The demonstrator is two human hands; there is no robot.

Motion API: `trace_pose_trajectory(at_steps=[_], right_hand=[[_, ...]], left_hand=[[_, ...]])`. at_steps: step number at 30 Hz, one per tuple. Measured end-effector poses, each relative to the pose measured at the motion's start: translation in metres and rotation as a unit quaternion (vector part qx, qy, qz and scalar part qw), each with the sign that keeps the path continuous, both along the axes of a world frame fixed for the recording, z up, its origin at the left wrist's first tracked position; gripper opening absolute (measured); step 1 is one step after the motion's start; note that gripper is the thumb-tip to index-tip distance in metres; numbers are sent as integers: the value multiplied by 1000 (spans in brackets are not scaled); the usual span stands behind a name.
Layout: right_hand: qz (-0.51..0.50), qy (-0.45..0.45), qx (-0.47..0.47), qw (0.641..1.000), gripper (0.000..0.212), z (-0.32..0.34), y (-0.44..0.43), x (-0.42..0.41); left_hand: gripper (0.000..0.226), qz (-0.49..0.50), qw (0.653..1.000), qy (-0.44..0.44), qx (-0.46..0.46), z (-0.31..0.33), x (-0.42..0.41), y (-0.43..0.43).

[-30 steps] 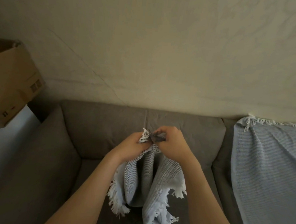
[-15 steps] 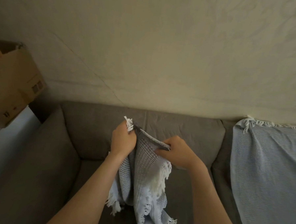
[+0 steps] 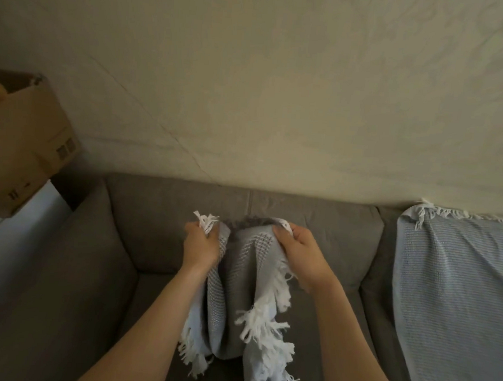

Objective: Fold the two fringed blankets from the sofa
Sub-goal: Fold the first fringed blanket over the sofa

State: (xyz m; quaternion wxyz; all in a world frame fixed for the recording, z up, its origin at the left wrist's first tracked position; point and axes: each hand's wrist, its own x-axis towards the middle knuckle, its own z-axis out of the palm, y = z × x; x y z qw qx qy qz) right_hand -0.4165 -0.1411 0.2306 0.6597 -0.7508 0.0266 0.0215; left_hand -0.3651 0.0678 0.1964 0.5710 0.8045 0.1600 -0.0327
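Your left hand [image 3: 202, 247] grips one top corner of the grey blanket [image 3: 240, 291], and a white tassel sticks up above the fist. Your right hand [image 3: 302, 255] pinches the same top edge a little further right, with the fingers curled on the cloth. Between both hands the edge sags slightly. The cloth hangs down in folds in front of the grey sofa [image 3: 155, 229], with its white fringe close to your forearms. The light blue blanket [image 3: 454, 303], with fringe along its top, lies spread over the right part of the sofa, well apart from your hands. A cardboard box [image 3: 22, 143] stands at the left, beside the sofa arm.
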Motion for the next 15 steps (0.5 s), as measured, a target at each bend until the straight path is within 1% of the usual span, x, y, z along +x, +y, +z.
trace_pose_trajectory(at_steps=[2, 4, 6, 8, 11, 15], right_hand=[[-79, -9, -16, 997, 47, 2, -2, 2], [-178, -16, -41, 983, 46, 3, -4, 2], [-275, -11, -55, 960, 43, -2, -8, 4], [-335, 2, -69, 940, 42, -10, -11, 6], [-364, 4, -95, 927, 41, -16, -15, 10], [-323, 13, -165, 932, 39, -13, -9, 13]], left_hand=[[63, 30, 999, 43, -15, -6, 1, 4], [63, 59, 996, 54, -42, -14, 3, 9], [62, 87, 991, 58, -85, -15, 0, 10], [66, 108, 982, 79, -136, -17, -2, 10], [58, 117, 976, 63, -175, -16, -3, 9], [28, 85, 978, 30, -191, -8, -1, 1]])
